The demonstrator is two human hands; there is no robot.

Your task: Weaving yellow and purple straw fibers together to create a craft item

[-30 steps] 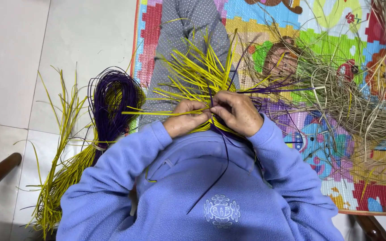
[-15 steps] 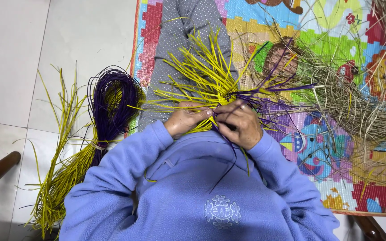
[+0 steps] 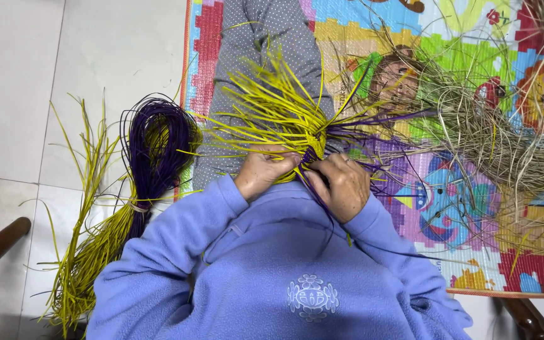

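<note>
Since half a second ago, the right hand (image 3: pixel 342 184) has slid down toward 5 o'clock, drawing purple strands. Left hand (image 3: pixel 262 171) pinches the woven knot of the fan of stiff yellow and purple weaving strips (image 3: pixel 284 113), lying on the lap. Light, springy, slippery: grip it at the knot.

Left hand (image 3: pixel 264 172): fingers curled shut, knuckles up, grip pinched at the fingertips.
Right hand (image 3: pixel 344 184): fingers bent inward, closed, just beside the left.
Arms: both forearms in lilac sleeves, converging forward.
</note>
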